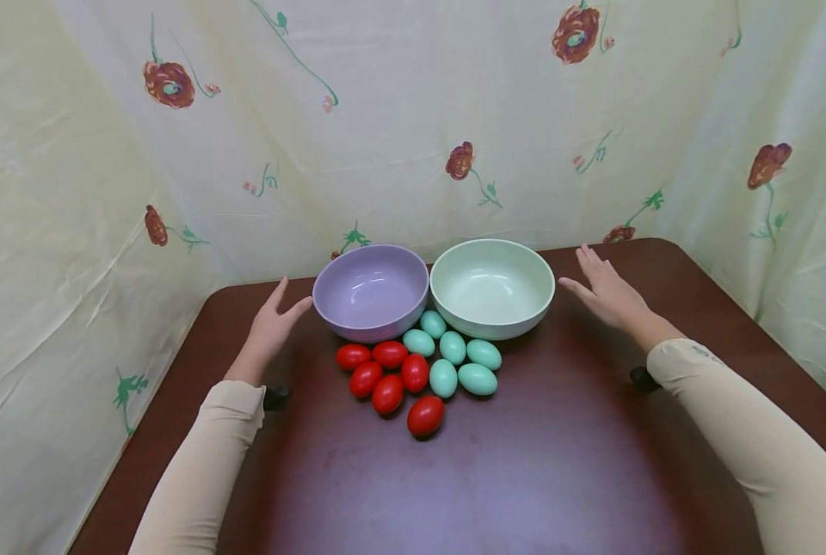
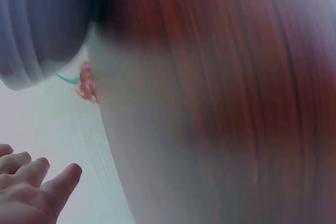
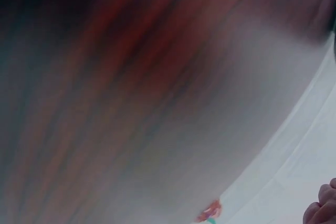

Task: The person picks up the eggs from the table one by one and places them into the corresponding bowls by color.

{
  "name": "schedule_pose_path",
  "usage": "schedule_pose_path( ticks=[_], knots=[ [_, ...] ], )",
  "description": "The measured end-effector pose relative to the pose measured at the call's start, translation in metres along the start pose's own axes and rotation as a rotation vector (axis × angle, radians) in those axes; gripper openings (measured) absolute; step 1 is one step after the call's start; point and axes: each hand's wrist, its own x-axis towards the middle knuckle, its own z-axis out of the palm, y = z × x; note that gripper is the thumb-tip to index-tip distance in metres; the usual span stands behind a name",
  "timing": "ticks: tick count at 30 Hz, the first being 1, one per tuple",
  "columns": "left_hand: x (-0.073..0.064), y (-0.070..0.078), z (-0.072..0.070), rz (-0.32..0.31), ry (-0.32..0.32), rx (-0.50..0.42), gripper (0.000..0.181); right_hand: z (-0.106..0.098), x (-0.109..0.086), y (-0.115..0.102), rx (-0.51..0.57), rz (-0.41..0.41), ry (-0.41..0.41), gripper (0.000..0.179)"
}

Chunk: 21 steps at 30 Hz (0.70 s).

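Side by side at the back of the table stand a purple bowl (image 1: 371,289) and a pale green bowl (image 1: 492,285); no contents show in either. In front of them lie several red eggs (image 1: 387,394) on the left and several mint-green eggs (image 1: 478,379) on the right. My left hand (image 1: 269,327) is just left of the purple bowl, thumb spread and fingers extended, holding nothing. To the right of the green bowl, my right hand (image 1: 610,293) has straight fingers and a spread thumb, also with nothing in it. Both wrist views catch only fingers at a lower corner.
Everything rests on a dark reddish-brown table (image 1: 524,478) with a glossy top. A flower-patterned cloth (image 1: 385,131) hangs close behind its back edge and along both sides. Dark wrist cameras sit under both cuffs.
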Motion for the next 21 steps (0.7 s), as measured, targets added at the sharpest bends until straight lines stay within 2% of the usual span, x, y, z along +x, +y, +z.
schedule_pose_path(
  ticks=[3, 6, 14, 16, 21],
  knots=[
    [0.001, 0.002, 0.005, -0.007, -0.003, -0.074, 0.088, -0.002, 0.000, -0.004, 0.038, -0.005, -0.002, 0.086],
    [0.001, 0.002, 0.009, -0.021, -0.005, -0.104, 0.087, -0.001, -0.002, -0.007, 0.072, -0.007, -0.008, 0.083],
    [0.000, -0.002, 0.017, -0.003, -0.027, -0.217, 0.083, -0.002, -0.021, -0.022, 0.179, 0.023, -0.023, 0.079],
    [-0.002, -0.001, 0.019, -0.004, -0.034, -0.254, 0.080, -0.003, -0.025, -0.027, 0.199, 0.008, -0.008, 0.078],
    [-0.003, 0.003, 0.025, -0.001, -0.069, -0.412, 0.079, -0.007, -0.037, -0.036, 0.270, 0.013, 0.086, 0.072]
  ],
)
